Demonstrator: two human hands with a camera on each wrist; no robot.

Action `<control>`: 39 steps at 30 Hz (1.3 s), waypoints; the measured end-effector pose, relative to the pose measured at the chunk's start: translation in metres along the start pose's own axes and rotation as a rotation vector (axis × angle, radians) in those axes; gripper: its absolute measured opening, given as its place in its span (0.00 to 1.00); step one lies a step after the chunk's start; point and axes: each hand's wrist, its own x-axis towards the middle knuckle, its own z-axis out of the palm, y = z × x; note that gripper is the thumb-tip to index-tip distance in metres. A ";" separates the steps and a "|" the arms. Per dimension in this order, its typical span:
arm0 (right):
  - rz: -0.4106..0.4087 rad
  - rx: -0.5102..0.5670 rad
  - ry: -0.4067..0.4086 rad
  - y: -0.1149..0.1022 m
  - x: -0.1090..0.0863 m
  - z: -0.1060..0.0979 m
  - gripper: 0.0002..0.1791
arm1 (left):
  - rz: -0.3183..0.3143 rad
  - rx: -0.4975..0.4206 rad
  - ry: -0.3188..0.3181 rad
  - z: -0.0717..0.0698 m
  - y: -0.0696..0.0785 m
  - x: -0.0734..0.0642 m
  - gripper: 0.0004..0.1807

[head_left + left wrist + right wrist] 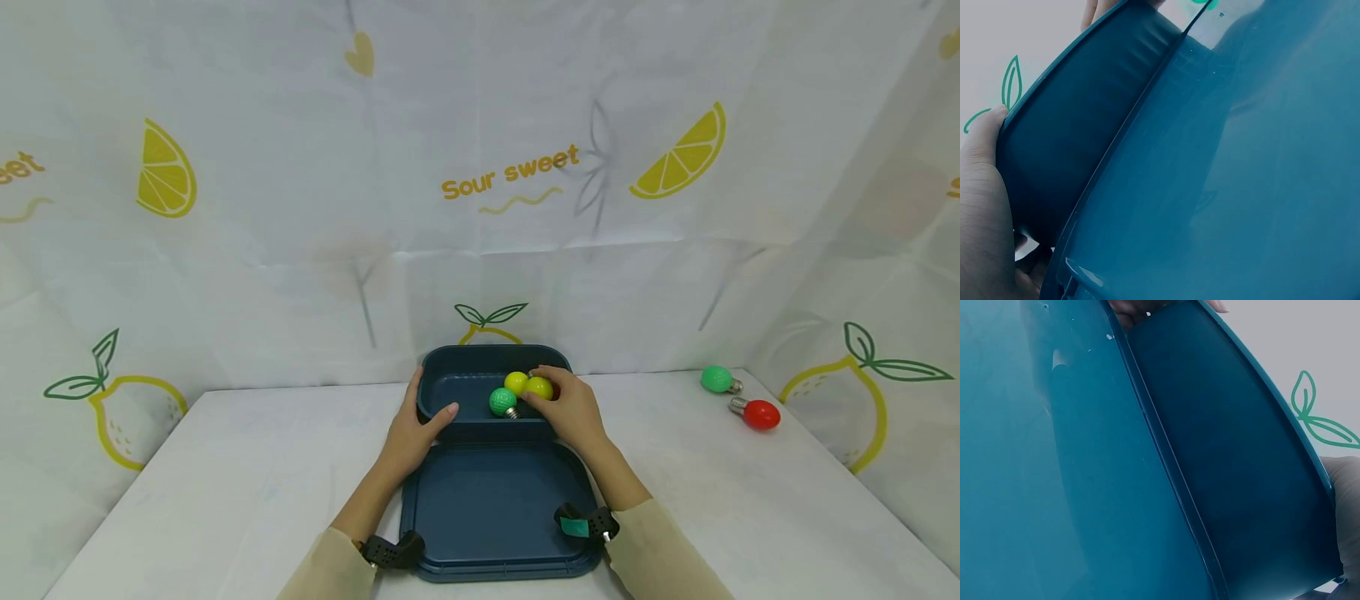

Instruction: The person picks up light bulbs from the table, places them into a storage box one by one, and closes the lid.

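A dark blue plastic box (465, 431) stands at the table's back, with yellow and green light bulbs in its right half. My left hand (408, 433) holds the box's near left corner, thumb over the rim and fingers along the outer side. Over the right rim reaches my right hand (576, 410), pinching a yellow bulb (538, 387) between thumb and fingers. Beside it lie another yellow bulb (516, 382) and a green bulb (502, 402) with its metal base toward the near wall. Both wrist views show the box's outer wall (1079, 131); the bulbs are hidden there.
Directly in front of the box lies a flat, dark blue rimmed tray or lid (498, 508). A green bulb (717, 379) and a red bulb (761, 415) lie on the white table (300, 475) at the far right. Behind the table hangs a lemon-printed sheet (300, 250).
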 end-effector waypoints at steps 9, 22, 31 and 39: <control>0.003 -0.004 0.001 -0.001 -0.001 -0.001 0.23 | 0.001 0.004 0.000 0.000 -0.001 0.001 0.53; 0.001 -0.019 0.003 -0.001 0.000 0.000 0.23 | -0.002 -0.001 0.003 0.000 0.000 -0.001 0.53; 0.012 -0.017 -0.004 -0.001 0.000 0.000 0.22 | 0.001 -0.001 0.010 0.001 0.000 -0.001 0.54; 0.009 -0.015 -0.005 -0.001 0.000 0.000 0.23 | 0.007 0.011 0.007 0.001 -0.003 0.001 0.53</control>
